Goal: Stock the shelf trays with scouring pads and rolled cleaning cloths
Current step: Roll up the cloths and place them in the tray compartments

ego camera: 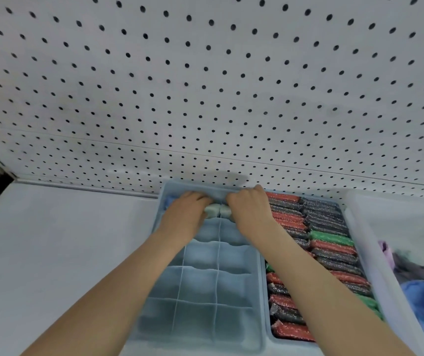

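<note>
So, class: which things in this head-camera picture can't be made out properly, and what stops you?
- Rolled cloths: mostly covered by the left hand and right hand.
- Scouring pads: partly hidden behind the right forearm.
- Blue and purple items: blurred, cut off by the right edge.

- No text, label, brand, number or sign can be read anywhere in view.
- The pegboard wall (205,86) is marked only by rows of dark holes, no lettering.
</note>
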A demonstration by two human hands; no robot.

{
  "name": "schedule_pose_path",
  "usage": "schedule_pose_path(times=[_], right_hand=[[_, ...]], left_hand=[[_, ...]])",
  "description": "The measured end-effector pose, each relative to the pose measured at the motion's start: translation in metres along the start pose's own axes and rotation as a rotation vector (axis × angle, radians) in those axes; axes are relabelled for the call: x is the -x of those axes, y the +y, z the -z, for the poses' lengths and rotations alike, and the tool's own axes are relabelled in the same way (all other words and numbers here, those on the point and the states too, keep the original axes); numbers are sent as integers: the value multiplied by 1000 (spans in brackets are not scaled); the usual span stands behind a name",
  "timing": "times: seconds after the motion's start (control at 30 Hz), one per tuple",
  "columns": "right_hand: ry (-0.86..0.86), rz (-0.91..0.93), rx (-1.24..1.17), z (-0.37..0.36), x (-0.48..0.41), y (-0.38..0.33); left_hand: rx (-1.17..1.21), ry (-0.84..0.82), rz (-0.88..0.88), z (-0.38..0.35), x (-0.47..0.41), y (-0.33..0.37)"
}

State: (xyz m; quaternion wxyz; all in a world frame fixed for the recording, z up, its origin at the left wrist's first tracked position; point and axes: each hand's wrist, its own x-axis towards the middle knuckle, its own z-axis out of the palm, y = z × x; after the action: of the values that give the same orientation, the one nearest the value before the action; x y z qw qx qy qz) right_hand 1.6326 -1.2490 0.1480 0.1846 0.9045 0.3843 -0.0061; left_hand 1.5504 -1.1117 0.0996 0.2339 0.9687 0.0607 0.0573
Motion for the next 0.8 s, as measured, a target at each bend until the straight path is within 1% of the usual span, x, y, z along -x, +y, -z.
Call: schedule_pose_path(times=[0.1,0.2,0.27,0.3,0.4,0.43,0.53,0.63,0.73,0.8], right_hand=[[-9,7,-25,-3,-2,-3],[71,20,-6,-6,-1,-5],[49,52,-32,-9,0,-4],[88,62,-70,-11,2,-2],[77,62,-228,-12,14,12],[113,44,-283,-10,24,21],[262,-54,-404,-1,68,54],[375,-166,-545,-2,124,99],[439,-340,-615,-23,179,152],[457,-492,-687,-46,207,190]], left_hand=[[4,10,7,-2,0,-3],[11,-2,23,-3,-1,-2],[0,-22,29,-2,-2,-2],[-4,-28,30,-1,-2,-2],[-1,-14,25,1,2,3],[8,0,22,3,3,8],[54,44,-1,9,8,36],[84,53,-57,12,13,84],[140,37,-126,6,21,142],[163,22,-187,-4,26,180]])
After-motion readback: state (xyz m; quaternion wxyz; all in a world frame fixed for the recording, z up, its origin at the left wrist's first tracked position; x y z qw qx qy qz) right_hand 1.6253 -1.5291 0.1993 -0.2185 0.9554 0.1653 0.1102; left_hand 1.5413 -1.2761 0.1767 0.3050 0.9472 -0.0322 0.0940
